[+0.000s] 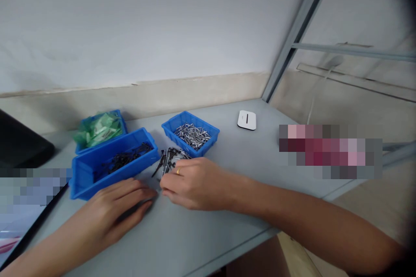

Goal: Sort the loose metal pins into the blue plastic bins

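At the far left edge, around nine o'clock, a dark flat object (22, 145) lies on the grey table (247, 173). Just right of it stand two blue bins side by side: the rear bin (118, 117) holds green packets (99, 129), and the long front bin (97, 181), touching it, holds black screws (123, 160).

At seven o'clock the left hand (113, 210) lies palm down on the table, just in front of the long bin, fingers stretched out loosely and close together, fingertips pointing toward the other hand; whether anything is under it cannot be told.

Near the centre, a loose pile of mixed screws (169, 160), dark and silvery, rests on the table between the long bin and a small blue bin (172, 130) at twelve o'clock of it, which holds silver nails (191, 135).

The right hand (195, 184), a ring on one finger, sits just below the pile, fingers curled narrow and pinched together at the fingertips (164, 191), almost meeting the left hand's tips; what they pinch is too small to tell.

Toward one o'clock, well apart, a small white device (247, 120) lies near the table's far corner.
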